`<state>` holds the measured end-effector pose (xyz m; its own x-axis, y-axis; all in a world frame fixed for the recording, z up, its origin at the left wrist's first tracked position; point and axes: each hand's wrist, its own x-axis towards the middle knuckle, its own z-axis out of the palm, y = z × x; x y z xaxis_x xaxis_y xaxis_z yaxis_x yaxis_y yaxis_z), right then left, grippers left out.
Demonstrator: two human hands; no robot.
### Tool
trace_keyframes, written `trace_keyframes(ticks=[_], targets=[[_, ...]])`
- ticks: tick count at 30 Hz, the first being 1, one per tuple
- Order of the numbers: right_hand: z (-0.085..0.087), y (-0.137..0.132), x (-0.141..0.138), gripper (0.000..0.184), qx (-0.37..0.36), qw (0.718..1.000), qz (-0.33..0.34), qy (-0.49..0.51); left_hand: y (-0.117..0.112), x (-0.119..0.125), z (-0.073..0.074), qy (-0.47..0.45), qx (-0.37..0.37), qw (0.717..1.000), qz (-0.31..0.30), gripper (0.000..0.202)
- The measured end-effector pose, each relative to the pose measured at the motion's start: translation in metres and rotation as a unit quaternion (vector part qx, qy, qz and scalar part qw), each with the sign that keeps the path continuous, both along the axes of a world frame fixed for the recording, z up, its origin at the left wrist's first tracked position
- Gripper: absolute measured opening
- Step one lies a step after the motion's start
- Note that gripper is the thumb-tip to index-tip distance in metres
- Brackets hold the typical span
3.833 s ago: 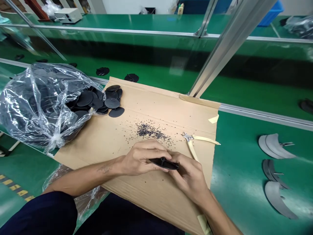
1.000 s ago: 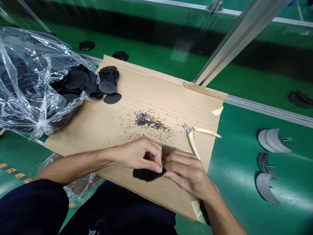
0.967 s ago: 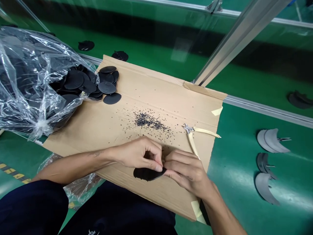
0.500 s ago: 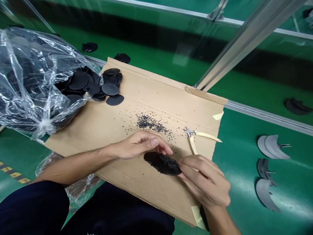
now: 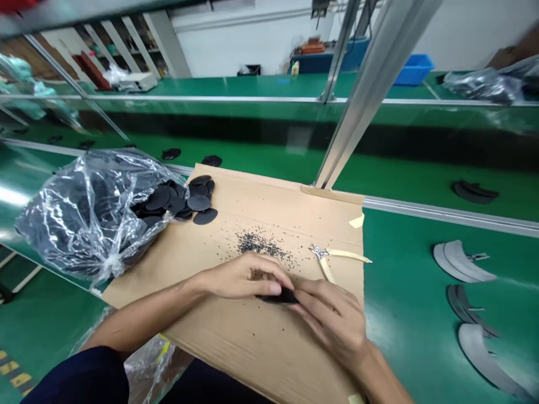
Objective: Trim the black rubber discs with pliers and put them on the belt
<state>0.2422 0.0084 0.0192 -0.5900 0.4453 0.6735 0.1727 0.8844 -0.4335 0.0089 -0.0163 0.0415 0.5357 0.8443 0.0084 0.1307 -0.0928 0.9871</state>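
Your left hand (image 5: 240, 278) and right hand (image 5: 332, 325) are clenched together on a black moulded disc (image 5: 280, 296), mostly hidden by your fingers, at lower centre just above the cardboard sheet (image 5: 269, 348). Yellow-handled side cutters (image 5: 324, 255) lie just to the upper right, black crumbs (image 5: 256, 244) to the upper left. A slipped pinch could drop the disc onto the cutters, and a careless wrist could sweep the crumbs toward the green table (image 5: 421, 269)

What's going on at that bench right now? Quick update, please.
Left hand, right hand both pinching a black disc over the cardboard sheet. Yellow-handled side cutters beside the right hand. Black crumbs scattered just ahead.
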Motion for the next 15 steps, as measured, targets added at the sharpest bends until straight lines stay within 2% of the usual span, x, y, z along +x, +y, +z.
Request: trace_keyframes(ticks=[3,5,6,8,10,12,15], targets=[[-0.003,0.003,0.0,0.01,-0.02,1.0,-0.012,0.002,0.013,0.0,0.01,0.046,-0.04,0.998,-0.009,0.03],[-0.006,0.007,0.002,0.017,-0.034,0.998,-0.049,0.008,0.029,-0.003,0.015,0.056,-0.031,0.998,0.027,0.028],[-0.007,0.009,0.003,0.02,-0.035,0.997,-0.072,0.015,0.04,-0.005,0.017,0.067,-0.017,0.995,0.067,0.026],[-0.01,0.012,0.006,0.022,-0.034,0.993,-0.109,0.027,0.071,-0.011,0.021,0.105,0.01,0.979,0.177,0.02],[-0.012,0.012,0.007,0.02,-0.034,0.991,-0.129,0.032,0.111,-0.017,0.023,0.155,0.017,0.945,0.287,0.014],[-0.013,0.011,0.008,0.019,-0.039,0.991,-0.13,0.019,0.153,-0.022,0.026,0.191,0.018,0.921,0.34,0.013],[-0.016,0.009,0.008,0.022,-0.041,0.991,-0.125,-0.003,0.203,-0.024,0.028,0.25,0.012,0.887,0.389,0.026]])
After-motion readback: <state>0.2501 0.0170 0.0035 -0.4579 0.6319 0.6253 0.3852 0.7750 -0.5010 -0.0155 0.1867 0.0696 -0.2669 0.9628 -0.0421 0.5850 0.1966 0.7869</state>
